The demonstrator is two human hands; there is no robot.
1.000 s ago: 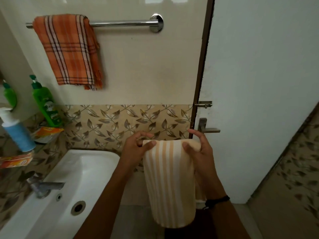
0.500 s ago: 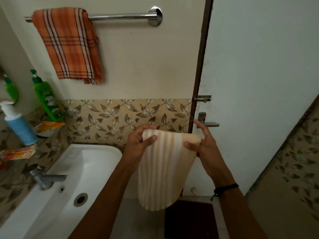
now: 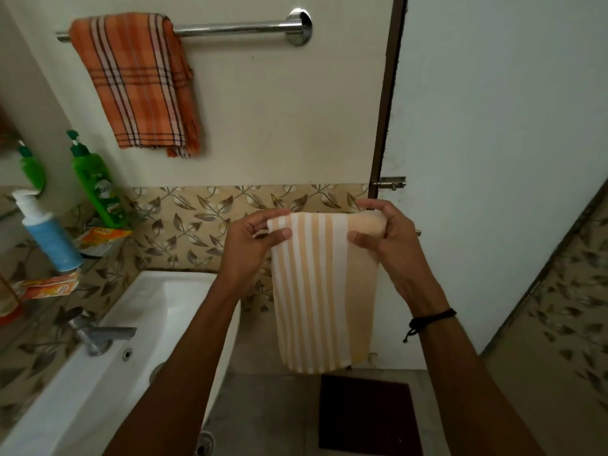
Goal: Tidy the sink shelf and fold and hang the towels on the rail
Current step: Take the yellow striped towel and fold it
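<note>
Head view: your left hand (image 3: 253,245) and right hand (image 3: 388,238) pinch the striped towel's (image 3: 322,291) folded top edge. It hangs below the rail (image 3: 230,28), right of the orange towel (image 3: 141,83).

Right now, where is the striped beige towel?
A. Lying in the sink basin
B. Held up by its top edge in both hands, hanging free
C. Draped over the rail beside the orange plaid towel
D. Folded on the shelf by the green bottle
B: the left hand and right hand pinch the top corners of the striped beige towel, well below the rail.
</note>
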